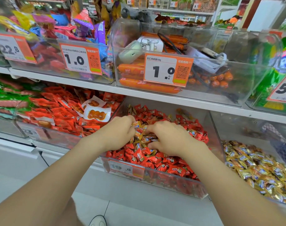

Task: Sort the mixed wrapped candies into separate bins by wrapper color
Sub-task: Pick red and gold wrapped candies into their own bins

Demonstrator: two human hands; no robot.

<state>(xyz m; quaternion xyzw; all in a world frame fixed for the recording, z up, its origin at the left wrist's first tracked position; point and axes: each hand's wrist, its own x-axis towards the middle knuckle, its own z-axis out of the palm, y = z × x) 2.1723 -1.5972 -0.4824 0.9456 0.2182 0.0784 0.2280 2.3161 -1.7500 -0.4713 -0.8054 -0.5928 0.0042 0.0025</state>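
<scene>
Hands: left hand (121, 132) pinches gold candies (139, 136), right hand (170, 139) digs among them, its grip I cannot tell | Place: gold candies between the hands, on red candies (139, 156) in clear bin (214, 126) | Handling: probably light, crinkly, slippery; better pinch the wrapper ends.

Low shelf (171, 100) over bin (216, 128), seemingly

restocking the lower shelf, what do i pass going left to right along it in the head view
green packets → red snack packets → red candies → gold candies
</scene>
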